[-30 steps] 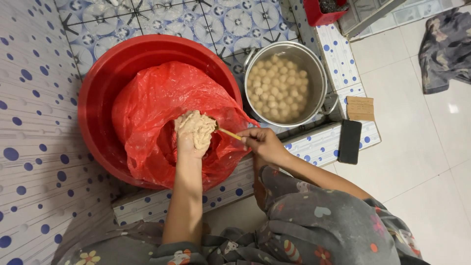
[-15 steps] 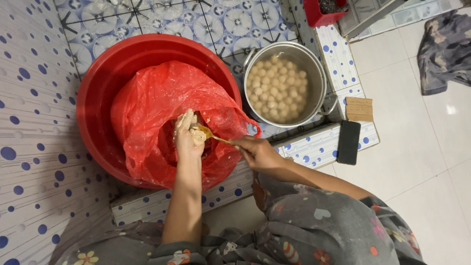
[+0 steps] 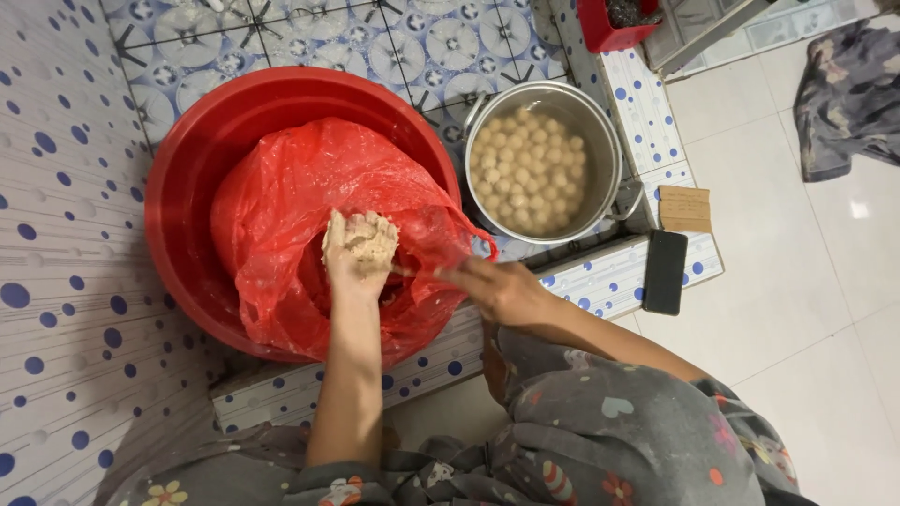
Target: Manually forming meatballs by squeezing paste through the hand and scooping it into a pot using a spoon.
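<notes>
Where half a second ago a thin utensil was pressed to the paste, the right hand (image 3: 502, 289) has since been drawn back, its grip blurred and unreadable; beneath the left hand (image 3: 359, 251), a glossy red basin (image 3: 178, 187) is lined with a crinkled red bag (image 3: 281, 197); beyond the right hand, round pale balls (image 3: 530, 173) are held in a steel pot (image 3: 600, 141); sticky beige paste (image 3: 367, 242) is cupped in the left palm, fingers curled about it.

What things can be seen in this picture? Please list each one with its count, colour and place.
basin: one, red, left of centre on the tiled floor
plastic bag: one, red, inside the basin
pot: one, metal, right of the basin
balls: many, pale beige, in the pot
phone: one, black, on the tiled ledge
cardboard piece: one, brown, above the phone
container: one, red, top edge
cloth: one, grey patterned, top right floor
left hand: coated in beige paste, over the bag
right hand: blurred, at the bag's edge
</notes>
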